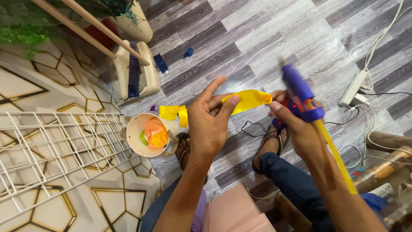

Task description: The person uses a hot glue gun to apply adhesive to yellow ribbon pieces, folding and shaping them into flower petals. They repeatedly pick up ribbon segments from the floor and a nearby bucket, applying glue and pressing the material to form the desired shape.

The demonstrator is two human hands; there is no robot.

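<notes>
My left hand pinches one end of a yellow ribbon strip between thumb and fingers, with the forefinger raised. My right hand grips a blue glue gun with a yellow glue stick jutting from its back. The fingertips of that hand also touch the ribbon's other end. The gun's nozzle points up and away, just right of the ribbon. Both hands hover above my sandalled feet.
A white bowl with folded orange and yellow ribbon pieces sits on the wood-pattern floor, more yellow ribbon behind it. A white wire grid lies at left. A dustpan with brush, a power strip and cables are around.
</notes>
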